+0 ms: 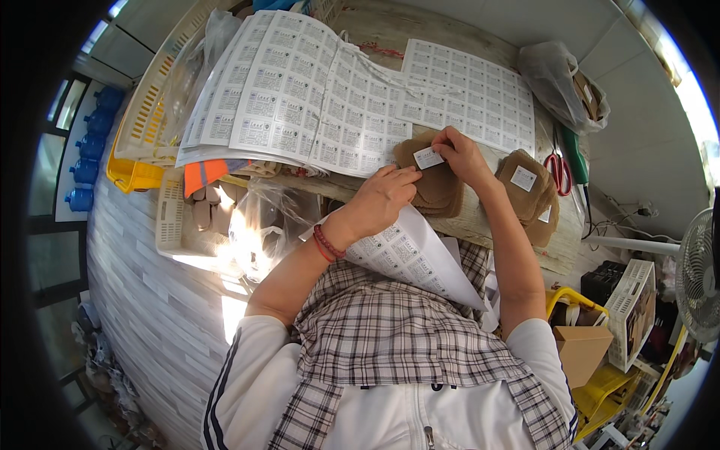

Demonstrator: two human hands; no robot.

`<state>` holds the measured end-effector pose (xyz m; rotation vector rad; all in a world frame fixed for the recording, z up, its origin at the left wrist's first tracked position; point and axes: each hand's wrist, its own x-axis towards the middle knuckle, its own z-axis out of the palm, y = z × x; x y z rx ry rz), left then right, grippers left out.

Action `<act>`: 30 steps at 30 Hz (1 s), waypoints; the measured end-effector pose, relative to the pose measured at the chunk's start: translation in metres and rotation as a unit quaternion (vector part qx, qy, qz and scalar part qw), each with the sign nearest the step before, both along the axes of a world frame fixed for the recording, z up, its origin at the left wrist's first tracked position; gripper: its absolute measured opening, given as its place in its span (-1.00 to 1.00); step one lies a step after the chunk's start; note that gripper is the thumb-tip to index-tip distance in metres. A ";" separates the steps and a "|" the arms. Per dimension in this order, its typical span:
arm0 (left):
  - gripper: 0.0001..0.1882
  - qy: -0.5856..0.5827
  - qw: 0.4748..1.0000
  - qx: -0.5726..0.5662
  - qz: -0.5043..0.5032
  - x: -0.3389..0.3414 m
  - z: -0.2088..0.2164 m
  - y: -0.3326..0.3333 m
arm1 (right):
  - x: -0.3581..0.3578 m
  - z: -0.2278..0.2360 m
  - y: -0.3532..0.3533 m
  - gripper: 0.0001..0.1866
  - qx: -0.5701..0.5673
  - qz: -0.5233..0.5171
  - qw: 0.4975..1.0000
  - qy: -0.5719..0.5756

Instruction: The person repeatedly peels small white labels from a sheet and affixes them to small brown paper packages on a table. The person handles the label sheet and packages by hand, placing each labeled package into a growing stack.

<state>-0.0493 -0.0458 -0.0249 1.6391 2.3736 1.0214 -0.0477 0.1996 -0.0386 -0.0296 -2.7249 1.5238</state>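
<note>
A small white printed label [429,157] lies against the top of a stack of brown rounded flat pieces [438,189] at the table's near edge. My right hand [463,159] pinches the label's right edge between thumb and finger. My left hand [381,201] rests with its fingers laid out on the left side of the stack, fingertips close to the label. Below that hand, a curled sheet of labels [409,251] lies across my lap. To the right, another pile of brown pieces [525,187] carries a white label on top.
Large label sheets [289,90] cover the table's left and middle, with another sheet [472,90] at the back. Red-handled scissors [557,171] and a green-handled tool [574,154] lie at the right, near a plastic bag [559,82]. Crates [150,112] stand left; a fan [697,274] stands right.
</note>
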 end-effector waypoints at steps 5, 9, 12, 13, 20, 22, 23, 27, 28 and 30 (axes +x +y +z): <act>-0.84 0.004 1.000 -0.002 -0.002 0.000 0.003 0.000 | 0.000 -0.004 0.002 -0.95 -0.051 -0.008 0.999 -0.013; -0.85 0.004 1.000 0.000 -0.004 -0.001 0.000 0.000 | 0.000 -0.006 0.001 -0.96 -0.038 -0.009 0.999 -0.010; -0.85 0.001 1.000 0.002 -0.002 0.000 0.000 0.000 | 0.000 -0.008 0.000 -0.93 -0.006 -0.009 1.000 0.012; -0.85 -0.001 1.000 0.003 -0.002 0.000 -0.001 0.000 | 0.000 -0.009 0.000 -0.92 0.007 -0.010 1.000 0.021; -0.91 -0.014 1.000 -0.018 0.002 0.000 0.006 -0.001 | 0.000 -0.007 -0.005 -0.90 0.070 -0.017 0.997 0.034; -0.91 -0.049 0.998 -0.018 0.024 0.004 0.014 0.001 | 0.000 -0.006 -0.006 -0.90 0.077 -0.016 0.996 0.034; -0.91 -0.066 0.997 -0.018 0.035 0.005 0.016 0.001 | 0.000 -0.004 -0.007 -0.90 0.076 -0.017 0.996 0.033; -0.89 -0.038 0.999 0.022 0.021 0.003 0.012 0.003 | 0.001 -0.003 -0.007 -0.90 0.078 -0.015 0.996 0.041; -0.89 -0.025 0.999 0.021 0.013 0.002 0.012 0.003 | 0.001 -0.004 -0.007 -0.90 0.080 -0.014 0.996 0.047; -0.88 -0.011 1.000 0.010 0.001 0.000 0.010 0.004 | 0.001 -0.007 -0.006 -0.90 0.087 -0.014 0.995 0.054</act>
